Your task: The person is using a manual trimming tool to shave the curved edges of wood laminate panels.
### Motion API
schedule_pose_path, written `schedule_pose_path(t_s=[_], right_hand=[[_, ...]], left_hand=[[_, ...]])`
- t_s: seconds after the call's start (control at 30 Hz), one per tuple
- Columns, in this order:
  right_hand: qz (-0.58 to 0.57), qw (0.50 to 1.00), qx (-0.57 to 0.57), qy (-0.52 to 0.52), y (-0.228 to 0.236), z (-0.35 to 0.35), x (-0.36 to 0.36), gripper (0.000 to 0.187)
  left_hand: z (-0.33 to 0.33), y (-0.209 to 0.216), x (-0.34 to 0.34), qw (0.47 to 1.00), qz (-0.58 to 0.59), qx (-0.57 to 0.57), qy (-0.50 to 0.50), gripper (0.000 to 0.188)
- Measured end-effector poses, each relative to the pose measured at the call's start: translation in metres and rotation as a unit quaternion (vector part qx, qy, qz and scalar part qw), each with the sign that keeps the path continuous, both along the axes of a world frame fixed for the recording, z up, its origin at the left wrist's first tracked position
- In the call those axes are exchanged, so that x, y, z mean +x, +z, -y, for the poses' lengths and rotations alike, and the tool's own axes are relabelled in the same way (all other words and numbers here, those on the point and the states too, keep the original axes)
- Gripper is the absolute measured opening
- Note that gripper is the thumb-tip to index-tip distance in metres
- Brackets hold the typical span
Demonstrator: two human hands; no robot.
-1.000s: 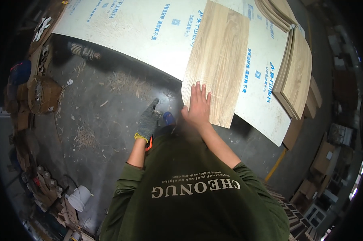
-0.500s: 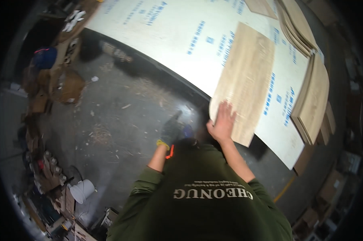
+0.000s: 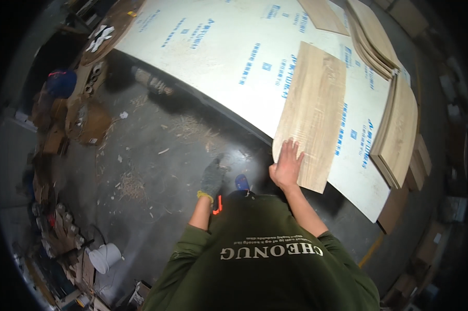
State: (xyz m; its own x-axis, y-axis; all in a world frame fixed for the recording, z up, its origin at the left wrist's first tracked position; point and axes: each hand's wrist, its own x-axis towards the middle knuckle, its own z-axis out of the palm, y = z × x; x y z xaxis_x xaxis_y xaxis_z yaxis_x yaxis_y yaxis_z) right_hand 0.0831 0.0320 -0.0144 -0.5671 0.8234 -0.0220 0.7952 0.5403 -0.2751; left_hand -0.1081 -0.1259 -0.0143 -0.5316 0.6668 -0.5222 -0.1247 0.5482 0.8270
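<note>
A light wood-grain panel [image 3: 317,111] with a curved left end lies on a large white printed sheet [image 3: 218,67], its near end jutting past the sheet's edge. My bare right hand [image 3: 288,166] rests on that near end, fingers spread over the top face, thumb at the left edge. Down beside my body hangs my left hand [image 3: 211,179], in a dark glove with a yellow cuff. An orange-edged tool [image 3: 218,204] shows beside its wrist. The left fingers are dark and unclear, so I cannot make out their grip.
Curved panels are stacked [image 3: 400,129] along the sheet's right side, with another panel [image 3: 324,15] at the far end. Wood shavings [image 3: 130,186] litter the grey floor. A white bucket [image 3: 105,257] stands at lower left, near cardboard and scraps. A blue shoe [image 3: 241,182] shows below me.
The whole view has shifted slightly, bringing the sheet and panel lower in the picture. My right hand stays on the panel; my left hand hangs in nearly the same place.
</note>
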Motion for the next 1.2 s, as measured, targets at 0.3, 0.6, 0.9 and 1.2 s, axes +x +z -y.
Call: schedule_pose_path(t_s=[0.3,0.6,0.9,1.2], right_hand=[[-0.04,0.999,-0.006,0.035,-0.005,-0.003,0.015,0.08],[-0.121,0.987,-0.067,0.083,-0.001,-0.023,0.033,0.069],[-0.112,0.992,-0.046,-0.016,-0.007,-0.022,0.011,0.069],[0.051,0.996,-0.006,0.068,0.002,-0.003,0.014,0.084]], left_hand=[[0.032,-0.034,-0.016,0.984,0.1,0.075,0.13,0.058],[0.036,-0.066,-0.019,0.939,0.228,0.078,0.244,0.029],[0.044,-0.061,-0.002,0.915,0.297,0.082,0.261,0.026],[0.043,-0.061,0.003,0.928,0.277,0.025,0.247,0.043]])
